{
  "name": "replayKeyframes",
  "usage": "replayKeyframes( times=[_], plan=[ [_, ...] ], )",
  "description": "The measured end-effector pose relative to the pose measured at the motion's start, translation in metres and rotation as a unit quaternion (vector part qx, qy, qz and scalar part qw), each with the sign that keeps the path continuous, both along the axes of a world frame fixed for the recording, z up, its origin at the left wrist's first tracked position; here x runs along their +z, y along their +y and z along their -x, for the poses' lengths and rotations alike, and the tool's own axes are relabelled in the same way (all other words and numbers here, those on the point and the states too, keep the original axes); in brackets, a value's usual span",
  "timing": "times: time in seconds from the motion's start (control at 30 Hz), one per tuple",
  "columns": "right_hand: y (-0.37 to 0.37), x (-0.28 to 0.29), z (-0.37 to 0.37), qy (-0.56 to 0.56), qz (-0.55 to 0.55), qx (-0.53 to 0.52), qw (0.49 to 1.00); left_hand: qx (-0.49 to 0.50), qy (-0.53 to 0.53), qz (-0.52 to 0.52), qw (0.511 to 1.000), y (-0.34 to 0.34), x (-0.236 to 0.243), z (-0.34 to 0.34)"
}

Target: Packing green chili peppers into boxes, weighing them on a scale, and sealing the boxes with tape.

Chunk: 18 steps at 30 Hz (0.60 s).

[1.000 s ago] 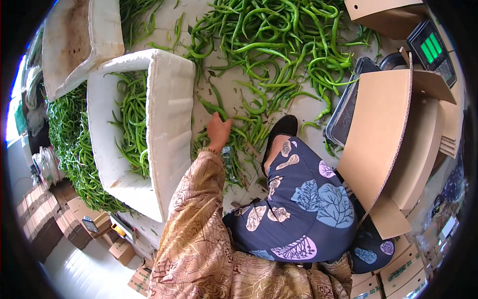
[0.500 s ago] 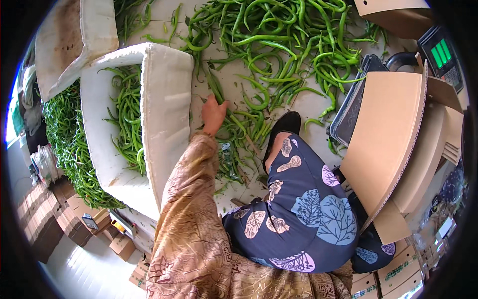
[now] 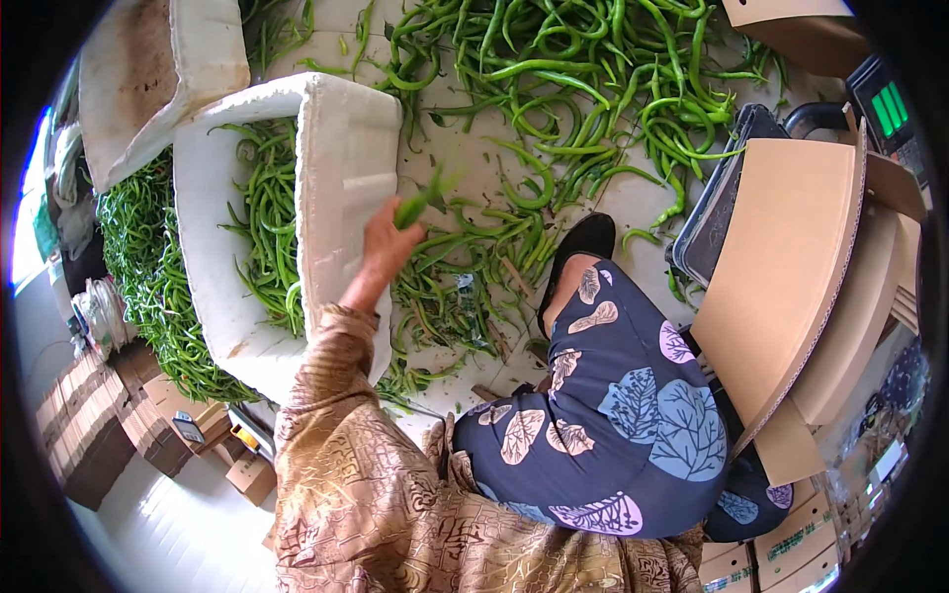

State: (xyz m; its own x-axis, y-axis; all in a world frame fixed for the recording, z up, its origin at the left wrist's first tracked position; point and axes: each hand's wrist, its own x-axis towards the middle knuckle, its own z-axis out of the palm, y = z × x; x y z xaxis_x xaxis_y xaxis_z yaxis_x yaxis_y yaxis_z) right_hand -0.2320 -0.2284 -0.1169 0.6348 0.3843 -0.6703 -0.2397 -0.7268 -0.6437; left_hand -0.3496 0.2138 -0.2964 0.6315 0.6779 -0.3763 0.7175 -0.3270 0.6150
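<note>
My left hand (image 3: 388,245) is closed on a green chili pepper (image 3: 413,209), held just right of the white foam box's outer wall (image 3: 348,168). The pepper's far end is smeared by motion, so I cannot tell whether more than one is held. Long green peppers (image 3: 262,212) lie inside that tilted box. Beneath and beyond my hand, loose peppers (image 3: 494,242) with leaf scraps are scattered on the pale tiled floor. A large heap of peppers (image 3: 583,69) spreads across the far side. My right hand is out of view.
A second foam box (image 3: 133,99) stands at the far left, above a mass of thinner peppers (image 3: 148,287). On the right are an open cardboard box (image 3: 781,267) and a scale with a lit green display (image 3: 889,109). My shoe (image 3: 583,242) rests beside the scattered peppers.
My left hand has lifted from the floor peppers and drawn back toward the foam box, bringing a pepper with it. The whole view has shifted slightly.
</note>
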Motion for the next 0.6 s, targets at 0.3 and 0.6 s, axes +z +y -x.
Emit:
replayKeyframes(
  times=[0.3,0.6],
  plan=[
    [-0.002,0.001,0.003,-0.003,0.001,0.002,1.0,-0.012,0.096,-0.101,0.99,-0.064,-0.073,0.053],
    [0.0,-0.003,0.002,0.002,-0.002,0.0,1.0,0.201,-0.006,0.329,0.923,-0.018,-0.006,0.062]
  ],
)
